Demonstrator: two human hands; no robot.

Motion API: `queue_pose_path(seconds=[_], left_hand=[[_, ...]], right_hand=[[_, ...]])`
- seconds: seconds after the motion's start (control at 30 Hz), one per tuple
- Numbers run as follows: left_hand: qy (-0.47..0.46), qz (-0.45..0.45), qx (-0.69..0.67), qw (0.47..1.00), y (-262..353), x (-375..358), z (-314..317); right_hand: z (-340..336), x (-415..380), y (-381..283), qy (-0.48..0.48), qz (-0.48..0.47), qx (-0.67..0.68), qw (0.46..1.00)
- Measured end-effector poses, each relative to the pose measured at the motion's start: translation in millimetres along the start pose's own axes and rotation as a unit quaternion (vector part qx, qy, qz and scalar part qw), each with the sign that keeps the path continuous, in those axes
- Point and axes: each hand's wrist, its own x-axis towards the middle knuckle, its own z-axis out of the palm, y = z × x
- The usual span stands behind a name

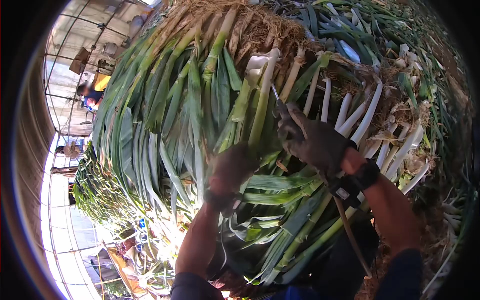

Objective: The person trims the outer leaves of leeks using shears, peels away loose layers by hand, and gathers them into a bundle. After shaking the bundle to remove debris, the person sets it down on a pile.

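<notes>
My left hand, in a dark glove and blurred, is closed around the green lower part of a leek. That leek slants upward from my fist to a pale white end, where a loose white layer curls beside it. My right hand, also gloved, grips what looks like an air blow gun; its slim metal nozzle points up close to the leek's white part. A brown hose-like length hangs below my right wrist. My fingers hide much of the tool's body.
A large heap of untrimmed leeks with roots rises ahead and left. White-stemmed leeks and loose peelings lie to the right. Cut green leaves spread beneath my hands. Farther left, a person is near a gridded wall.
</notes>
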Motion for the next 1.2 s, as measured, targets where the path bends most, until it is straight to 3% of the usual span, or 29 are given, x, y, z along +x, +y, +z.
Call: queue_pose_path(seconds=[0.03, 0.1, 0.2, 0.3, 0.43, 0.53, 0.67, 0.73, 0.8, 0.9, 1.0, 1.07, 1.1, 1.13, 1.2], left_hand=[[-0.004, -0.001, -0.002, 1.0, -1.7, -3.1, 2.9], [-0.013, -0.006, -0.008, 1.0, -4.0, -9.0, 8.6], [-0.004, -0.004, -0.04, 0.999, -8.7, -9.6, 15.6], [-0.017, -0.011, -0.079, 0.997, -11.8, -10.7, 15.6], [-0.024, 0.005, -0.119, 0.993, -23.9, -2.8, 28.1], [-0.019, -0.021, -0.133, 0.991, -15.2, -10.8, 23.9], [0.002, -0.044, -0.088, 0.995, 7.6, -27.3, 10.8], [-0.001, -0.038, -0.094, 0.995, 6.8, -29.4, 11.5], [0.027, 0.04, -0.107, 0.993, -11.0, -17.0, 24.6], [0.044, 0.066, -0.137, 0.987, 24.6, -24.0, 5.2], [0.086, 0.164, -0.018, 0.982, 51.6, -28.0, 18.0], [0.095, 0.192, 0.019, 0.977, 69.0, -29.8, 41.8], [0.083, 0.167, -0.01, 0.982, 79.2, -37.4, 57.2], [0.033, 0.162, -0.02, 0.986, 90.1, -42.4, 68.7], [-0.045, 0.166, -0.023, 0.985, 109.2, -57.3, 85.8]], right_hand=[[-8.1, 14.5, 0.5, 0.007, 0.023, -0.019, 1.0], [-8.0, 52.8, 25.4, 0.07, -0.039, -0.039, 0.996], [-20.1, 96.3, 33.1, 0.101, 0.022, -0.116, 0.988], [-24.4, 97.1, 37.2, 0.117, -0.02, -0.077, 0.99], [-18.4, 88.8, 36.1, 0.115, 0.038, -0.151, 0.981], [-27.5, 79.3, 32.0, 0.082, 0.081, -0.125, 0.985], [-21.6, 49.9, 44.4, 0.095, 0.038, -0.113, 0.988], [-14.8, 18.4, 45.7, 0.088, -0.072, -0.012, 0.993], [-1.8, -31.3, 28.9, 0.069, -0.124, 0.076, 0.987], [-4.1, -88.4, 14.4, -0.044, -0.076, 0.031, 0.996], [-30.8, -118.5, -0.1, -0.003, 0.016, -0.015, 1.0], [-35.9, -130.2, 0.2, -0.002, -0.004, 0.006, 1.0], [-35.9, -137.0, 3.9, -0.003, -0.012, 0.017, 1.0], [-25.9, -139.0, 21.9, -0.002, -0.086, 0.012, 0.996], [-36.2, -137.5, 12.7, -0.023, -0.023, -0.044, 0.998]])
